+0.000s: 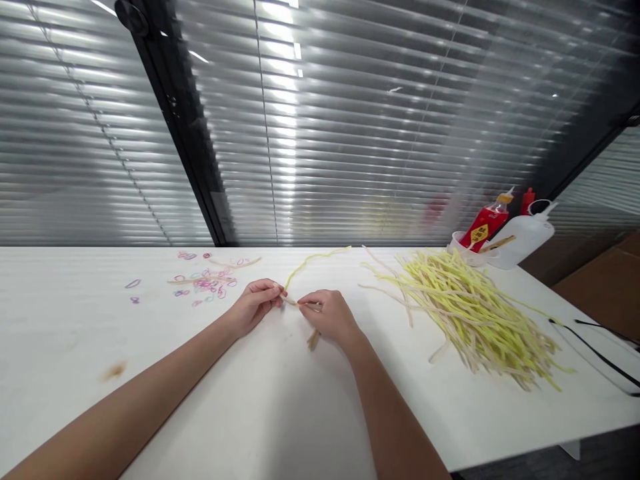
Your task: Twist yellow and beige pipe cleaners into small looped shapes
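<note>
- Left hand has its grip shut w/ fingertips pinching a thin yellow string, right at the near end of it.
- Right hand is closed too, pinching the same bit from the other side; the 2 hands are just beside each other, almost touching.
- Yellow string goes up & away from the hands, curving to the right across the tabletop.
- A short tan end sticks out under the right hand, lying on the tabletop.
- Both hands rest low on the white tabletop, near the middle.
- Right of the hands: a big pile of strings, yellow & tan mixed, lying flat.
- Left of the hands: lots of small rubber bands, pink, purple & blue, spread out, w/ a couple of tan strings by them.
- Far right at the back: a red bottle leaning in a small clear cup, & a white squeeze bottle on its side next to it.
- Black cord lies at the right edge.
- Small brown stain on the near left.
- Window blinds behind it all.
</note>
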Demonstrator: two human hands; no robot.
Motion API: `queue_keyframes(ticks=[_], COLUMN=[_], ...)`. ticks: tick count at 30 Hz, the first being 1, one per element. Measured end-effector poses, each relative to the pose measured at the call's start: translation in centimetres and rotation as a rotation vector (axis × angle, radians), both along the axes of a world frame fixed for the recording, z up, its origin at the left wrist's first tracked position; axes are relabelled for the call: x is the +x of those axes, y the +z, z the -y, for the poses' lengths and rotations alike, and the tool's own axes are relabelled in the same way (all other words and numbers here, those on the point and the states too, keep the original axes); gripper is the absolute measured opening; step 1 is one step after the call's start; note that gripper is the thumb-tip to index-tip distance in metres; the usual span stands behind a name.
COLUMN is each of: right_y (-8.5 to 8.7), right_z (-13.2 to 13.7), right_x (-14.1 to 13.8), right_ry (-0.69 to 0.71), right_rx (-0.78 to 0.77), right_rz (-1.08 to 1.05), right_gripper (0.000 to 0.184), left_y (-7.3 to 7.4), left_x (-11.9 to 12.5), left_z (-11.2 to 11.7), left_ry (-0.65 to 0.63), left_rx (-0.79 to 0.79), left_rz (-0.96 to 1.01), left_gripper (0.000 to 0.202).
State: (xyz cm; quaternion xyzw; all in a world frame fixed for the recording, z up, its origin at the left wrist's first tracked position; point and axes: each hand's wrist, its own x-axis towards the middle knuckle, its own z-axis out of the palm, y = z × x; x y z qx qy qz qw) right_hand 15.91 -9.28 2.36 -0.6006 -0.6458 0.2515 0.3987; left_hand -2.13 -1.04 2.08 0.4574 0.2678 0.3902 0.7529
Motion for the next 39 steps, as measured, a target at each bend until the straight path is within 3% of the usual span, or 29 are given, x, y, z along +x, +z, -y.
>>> queue_keyframes(ticks=[8,14,21,28,34,39], right_y=[0.46,0.85,0.78,0.23,-0.09,-0.06], right_z=[-0.05,-0.11,-0.04,-0.25,-0.50,-0.55], right_x=[0.00,0.17,-0.21,-0.38,-0.32,-0.41], right_ry=[-0.076,-0.081,-0.035,-0.048,-0.057,-0.061], right_rx=[-0.019,-0.079,-0.109,-0.072,-0.051,-0.027], right_rz=[-0.259,-0.427,-0.363,-0.421,-0.450,-0.407], right_gripper=[0.010,0.017,0.014,0.028,0.016,0.021], left_y=[0.29,0.02,-0.06,0.04,0.09,0.12], left_x=[0.45,0.37,0.31,0.46,0.69,0.65], left_z=[0.45,0.22,0.33,0.58,0.74,0.73], left_ry=[0.082,0.086,0.036,0.014,0.044,0.033], left_rx=[0.020,-0.001,0.022,0.069,0.093,0.092], left_rz=[-0.047,-0.026,-0.064,-0.105,-0.112,-0.106], left_gripper=[0.011,0.011,0.009,0.009,0.009,0.011])
